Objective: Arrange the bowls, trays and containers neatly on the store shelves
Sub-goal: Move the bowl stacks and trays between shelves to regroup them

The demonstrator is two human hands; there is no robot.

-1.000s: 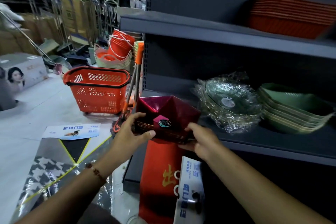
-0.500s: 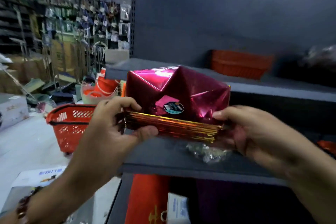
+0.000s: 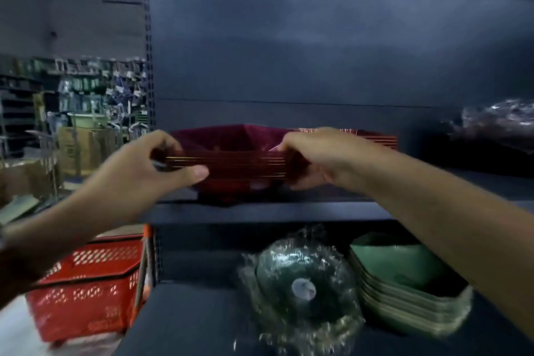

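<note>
both hands, left hand (image 3: pixel 138 173) and right hand (image 3: pixel 320 156), grip a stack of red trays (image 3: pixel 231 162); no writing readable.

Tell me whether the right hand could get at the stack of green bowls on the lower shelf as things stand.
Probably not yet: the right hand grips the red tray stack together with the left hand. The green bowls sit uncovered below, so the way looks free once it lets go.
</note>
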